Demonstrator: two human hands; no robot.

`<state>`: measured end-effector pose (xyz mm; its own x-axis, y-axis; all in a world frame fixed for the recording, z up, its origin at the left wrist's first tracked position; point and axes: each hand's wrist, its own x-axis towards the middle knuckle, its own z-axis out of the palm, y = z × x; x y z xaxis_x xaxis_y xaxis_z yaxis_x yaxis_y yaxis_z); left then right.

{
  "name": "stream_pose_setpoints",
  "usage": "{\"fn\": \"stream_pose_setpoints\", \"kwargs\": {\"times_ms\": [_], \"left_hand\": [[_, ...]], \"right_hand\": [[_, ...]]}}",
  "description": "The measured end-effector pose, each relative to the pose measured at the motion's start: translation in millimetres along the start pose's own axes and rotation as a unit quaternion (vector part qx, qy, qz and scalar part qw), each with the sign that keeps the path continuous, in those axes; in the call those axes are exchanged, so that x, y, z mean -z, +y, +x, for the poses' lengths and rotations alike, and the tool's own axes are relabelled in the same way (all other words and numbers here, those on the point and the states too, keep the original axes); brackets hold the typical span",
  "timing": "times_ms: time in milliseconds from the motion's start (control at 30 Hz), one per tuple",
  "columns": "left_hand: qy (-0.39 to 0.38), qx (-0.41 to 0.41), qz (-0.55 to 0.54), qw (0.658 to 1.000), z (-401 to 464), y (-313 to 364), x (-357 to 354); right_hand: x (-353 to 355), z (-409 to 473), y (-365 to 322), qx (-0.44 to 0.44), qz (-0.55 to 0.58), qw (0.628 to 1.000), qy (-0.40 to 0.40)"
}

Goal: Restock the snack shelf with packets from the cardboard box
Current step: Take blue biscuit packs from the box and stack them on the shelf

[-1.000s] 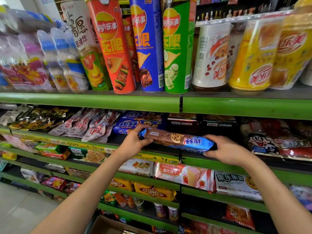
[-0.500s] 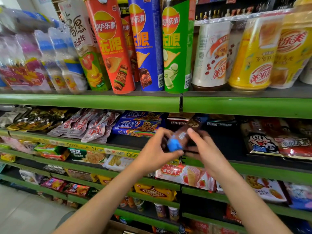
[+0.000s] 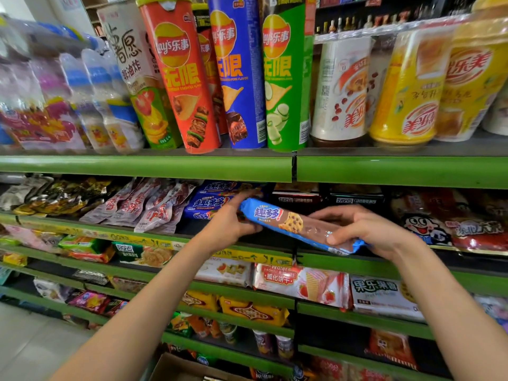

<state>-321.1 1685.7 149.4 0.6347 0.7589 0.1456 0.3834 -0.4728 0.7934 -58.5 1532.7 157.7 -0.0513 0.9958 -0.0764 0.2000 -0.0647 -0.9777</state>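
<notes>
Both hands on it: left hand (image 3: 229,225) grips the blue end, right hand (image 3: 365,229) pinches the other end of the cookie packet (image 3: 298,225). Long axis runs left to right, right end dipping, in front of the snack shelf (image 3: 145,167), cardboard box (image 3: 181,371) below.

The far end of the blue cookie packet (image 3: 298,225) is covered by the right hand (image 3: 365,229), and its near end by the left hand (image 3: 229,225). Only a corner of the cardboard box (image 3: 181,369) is seen, cut off by the bottom edge. The bagged bottles (image 3: 55,105) at upper left are smeared by blur, their print unreadable.
</notes>
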Motion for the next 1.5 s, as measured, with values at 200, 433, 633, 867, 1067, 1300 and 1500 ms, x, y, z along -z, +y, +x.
{"fn": "stream_pose_setpoints", "kwargs": {"times_ms": [200,433,633,867,1067,1300,1500], "left_hand": [[0.02,-0.003,0.011,1.0,-3,-5,-4],[0.064,-0.007,0.007,0.998,-5,-12,-11],[0.074,0.018,-0.03,0.997,-2,-16,-25],[0.089,0.057,-0.068,0.992,-3,-26,-43],[0.122,0.074,-0.097,0.985,-5,-30,-41],[0.104,0.077,-0.094,0.987,-5,-35,-41],[0.122,0.073,-0.099,0.985,-5,-37,-43]], "right_hand": [[8,5,11,0.001,0.037,0.998,0.052],[8,23,25,-0.029,0.128,0.962,0.24],[13,30,36,-0.035,0.195,0.922,0.332],[6,27,56,-0.09,0.169,0.9,0.393],[9,30,56,-0.095,0.242,0.862,0.434],[8,33,57,-0.137,0.139,0.873,0.447],[2,30,50,-0.141,0.117,0.871,0.455]]}}
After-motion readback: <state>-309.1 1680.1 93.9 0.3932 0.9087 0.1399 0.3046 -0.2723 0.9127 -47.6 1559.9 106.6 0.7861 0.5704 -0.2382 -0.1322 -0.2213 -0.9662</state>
